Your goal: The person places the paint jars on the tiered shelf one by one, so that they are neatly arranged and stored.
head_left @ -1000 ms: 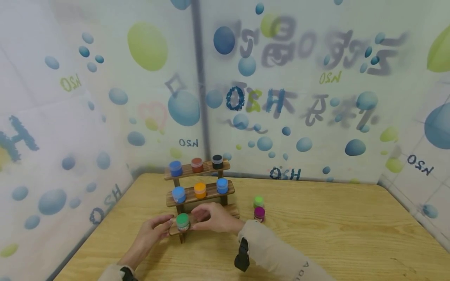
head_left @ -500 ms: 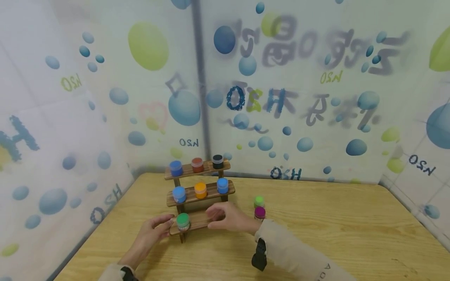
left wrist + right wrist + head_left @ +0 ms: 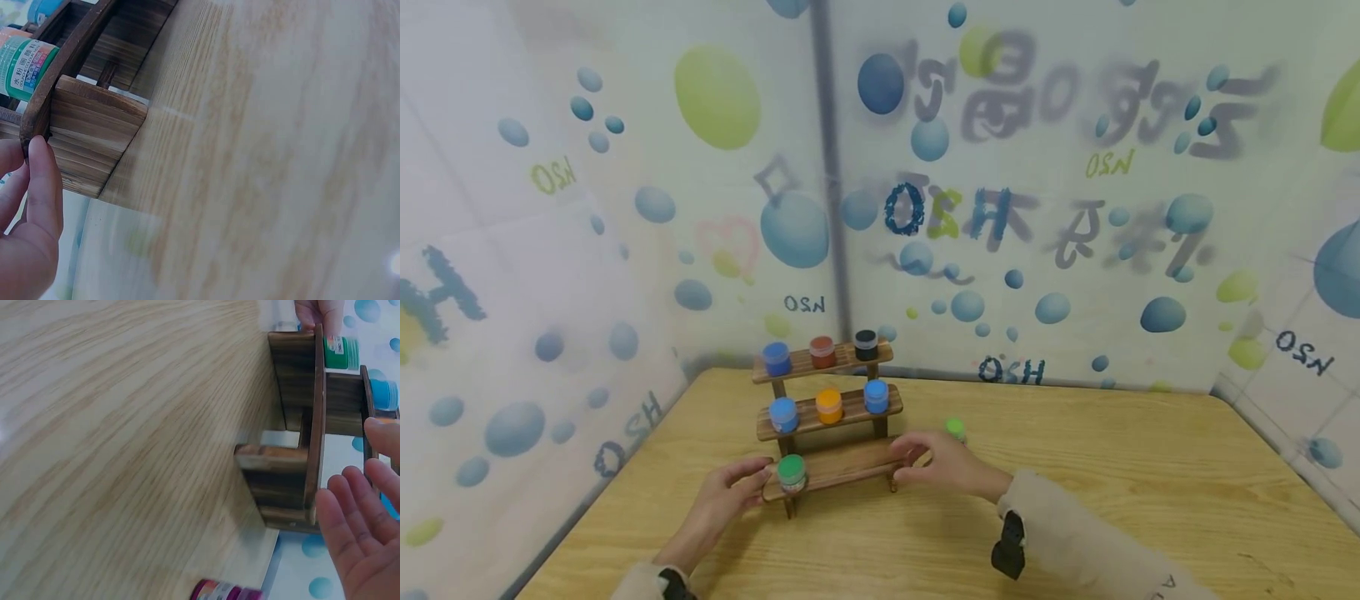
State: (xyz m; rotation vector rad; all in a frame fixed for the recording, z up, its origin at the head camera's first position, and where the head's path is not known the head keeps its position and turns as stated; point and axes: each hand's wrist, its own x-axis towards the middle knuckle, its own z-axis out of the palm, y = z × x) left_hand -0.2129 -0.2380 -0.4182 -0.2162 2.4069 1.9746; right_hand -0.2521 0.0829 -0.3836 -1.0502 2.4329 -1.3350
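Note:
A three-tier wooden display rack [image 3: 853,465] stands on the table in the head view. My left hand [image 3: 721,498] pinches the left end of its lowest shelf between thumb and fingers. Beside that hand, a green-lidded gouache paint jar [image 3: 792,472] sits on the same shelf. At the shelf's right end is my right hand [image 3: 953,467], fingers loosely bent and holding nothing; the right wrist view shows them extended beside the rack. A purple paint jar [image 3: 225,591] appears low in the right wrist view, while the hand hides it in the head view.
Blue [image 3: 784,415], orange [image 3: 829,406] and light blue [image 3: 876,397] jars line the middle shelf. Dark blue [image 3: 777,358], brown-red [image 3: 822,352] and black [image 3: 866,344] ones occupy the top. A lime-green jar [image 3: 955,429] stands on the table behind my right hand. Patterned curtains [image 3: 1045,250] surround the table.
My right hand has moved right along the lowest shelf, from near the green jar to the shelf's right end, and now covers the purple jar. My left hand stays in place.

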